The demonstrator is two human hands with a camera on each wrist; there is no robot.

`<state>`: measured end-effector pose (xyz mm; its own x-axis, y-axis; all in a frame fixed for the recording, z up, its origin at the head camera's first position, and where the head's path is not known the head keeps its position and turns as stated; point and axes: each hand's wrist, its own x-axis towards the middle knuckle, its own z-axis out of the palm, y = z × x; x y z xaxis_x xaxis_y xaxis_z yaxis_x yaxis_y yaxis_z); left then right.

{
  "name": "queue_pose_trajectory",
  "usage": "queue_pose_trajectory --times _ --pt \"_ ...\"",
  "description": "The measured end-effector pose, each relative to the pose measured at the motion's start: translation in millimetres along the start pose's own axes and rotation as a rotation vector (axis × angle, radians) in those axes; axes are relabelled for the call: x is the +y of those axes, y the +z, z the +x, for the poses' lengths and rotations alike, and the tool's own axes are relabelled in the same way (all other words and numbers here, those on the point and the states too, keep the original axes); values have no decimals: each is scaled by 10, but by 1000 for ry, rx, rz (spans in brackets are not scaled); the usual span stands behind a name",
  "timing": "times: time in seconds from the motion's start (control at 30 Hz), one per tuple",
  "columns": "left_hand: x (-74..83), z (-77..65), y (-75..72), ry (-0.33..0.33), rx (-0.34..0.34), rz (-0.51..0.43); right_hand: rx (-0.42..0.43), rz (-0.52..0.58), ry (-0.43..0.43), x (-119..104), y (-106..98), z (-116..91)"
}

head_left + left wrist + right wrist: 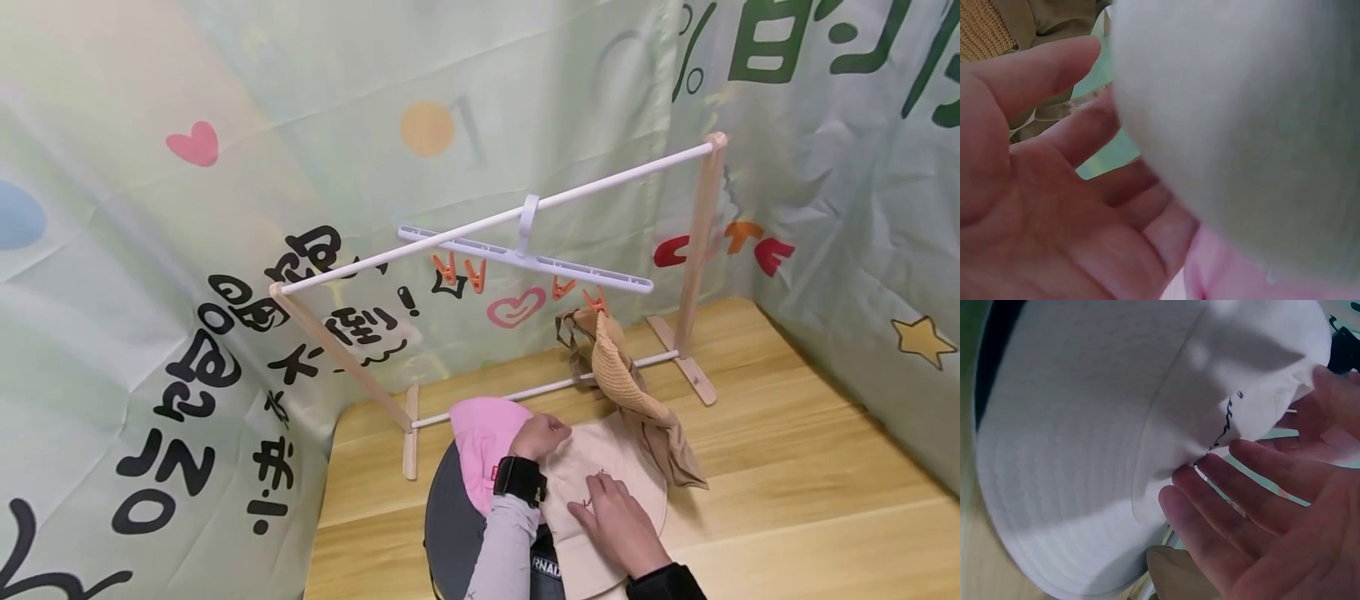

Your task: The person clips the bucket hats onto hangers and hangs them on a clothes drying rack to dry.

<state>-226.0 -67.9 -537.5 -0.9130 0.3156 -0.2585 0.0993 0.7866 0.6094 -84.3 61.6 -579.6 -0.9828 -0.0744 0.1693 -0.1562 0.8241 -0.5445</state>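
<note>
A cream bucket hat (600,442) with small dark lettering lies on the wooden table, its stitched brim (1066,456) facing the right wrist camera. My left hand (540,437) is at the far left side of its crown, fingers loosely bent against the fabric; some fingertips are hidden behind the hat in the left wrist view. My right hand (618,523) touches the front of the crown near the lettering with nearly straight fingers. To the left, a pink hat (480,433) overlaps a dark grey hat (452,517).
A white rod on wooden posts (701,250) carries a lavender hanger (517,254) with several orange clips (476,275). From the rightmost clip hangs a tan knit hat (618,375), close behind the cream hat. A printed cloth (337,150) encloses the table (772,467).
</note>
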Motion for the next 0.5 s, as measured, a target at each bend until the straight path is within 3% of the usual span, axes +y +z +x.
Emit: queue_pose_trajectory --times 0.27,0.5 --pt "-3 -52 -13 61 12 89 -19 20 47 -68 11 -36" --pt "-77 -76 -54 103 63 12 37 25 42 -112 104 -111"
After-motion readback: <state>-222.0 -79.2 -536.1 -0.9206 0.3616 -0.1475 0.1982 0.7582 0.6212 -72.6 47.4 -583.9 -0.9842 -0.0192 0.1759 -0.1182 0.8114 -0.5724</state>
